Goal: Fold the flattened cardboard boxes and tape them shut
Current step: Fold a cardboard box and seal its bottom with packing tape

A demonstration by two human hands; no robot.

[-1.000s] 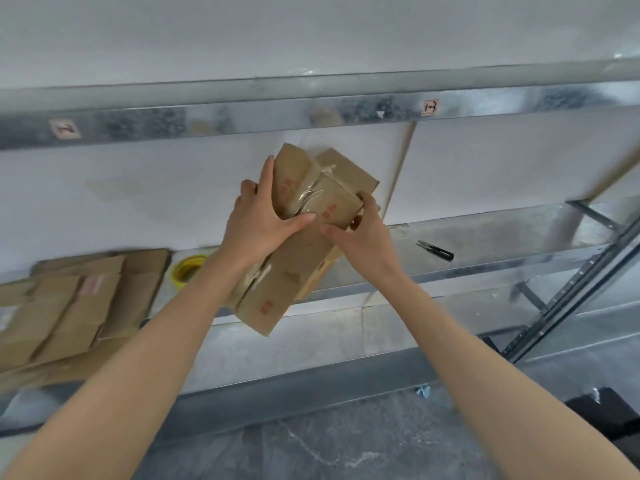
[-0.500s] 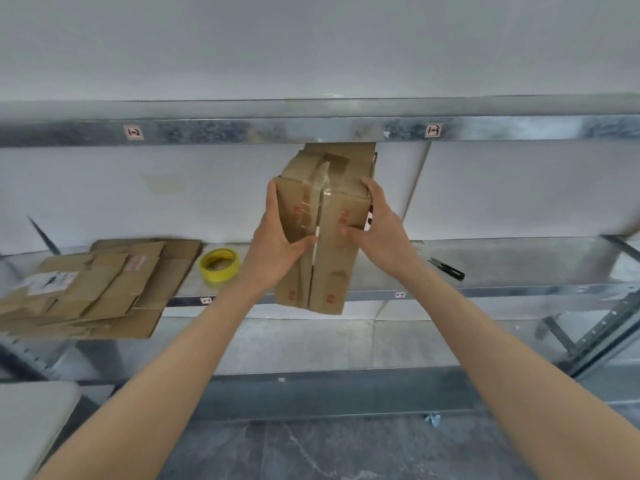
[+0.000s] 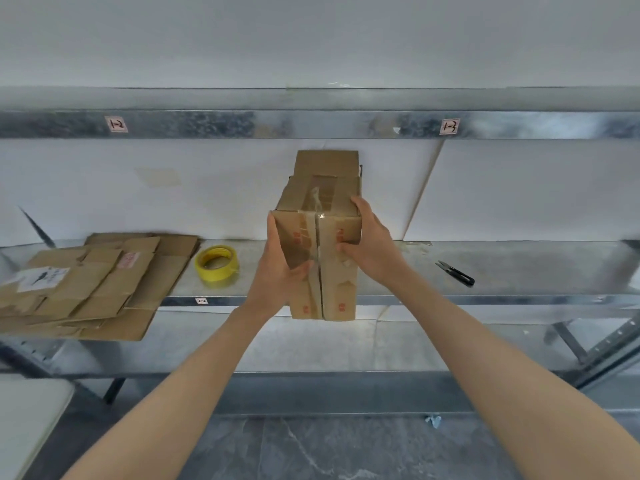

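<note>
Box now upright over the steel shelf, tight between left hand and right hand.

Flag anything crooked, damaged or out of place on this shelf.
The cardboard box, held by the left hand and right hand, carries wrinkled, bubbled tape on top, and its front flaps meet with a visible gap. The stack of flattened boxes lies fanned unevenly and overhangs the front edge of the shelf.
</note>
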